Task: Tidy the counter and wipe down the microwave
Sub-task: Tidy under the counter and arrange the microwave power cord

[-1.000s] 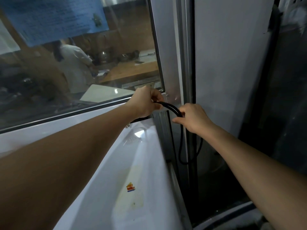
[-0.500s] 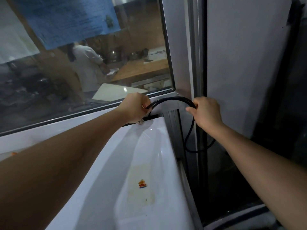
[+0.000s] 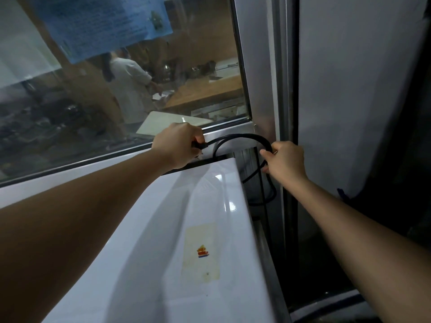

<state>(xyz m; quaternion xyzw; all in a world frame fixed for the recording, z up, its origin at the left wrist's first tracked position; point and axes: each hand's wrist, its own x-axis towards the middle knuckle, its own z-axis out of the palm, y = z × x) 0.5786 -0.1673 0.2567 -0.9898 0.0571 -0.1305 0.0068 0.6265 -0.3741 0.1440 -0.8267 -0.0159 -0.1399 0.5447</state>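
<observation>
- Both hands are up at the back of the white microwave (image 3: 198, 229), working a black power cable (image 3: 242, 137) that arches between them just under the window frame (image 3: 247, 122).
- Left hand (image 3: 178, 145) sits at about 11 o'clock from the microwave's top, fingers curled tight round the plug end of the cable; a hint of metal prongs shows below the fist, though it's dim there and I can't be sure.
- Right hand (image 3: 285, 163) is at 1 o'clock, off the appliance's rear corner, its grip pinched on the cable where it bends downward.
- From that pinch the cable drops in a slack loop into the dark gap between microwave and wall panel (image 3: 349, 101), at roughly 3 o'clock from the top surface.
- Handling call: this cable looks light, rubbery and fairly springy, so it wants to uncurl; the sheath should give decent friction.
- Best holds, I'd judge, are the moulded plug body and a spot close to each bend, rather than tugging on mid-span cable.
- The microwave top is glossy, likely slick, with a yellowed sticker (image 3: 202, 251) at 6 o'clock from the hands.
- Stage, as I read it: cable management for the tidy-up; no wiping cloth in sight yet.
</observation>
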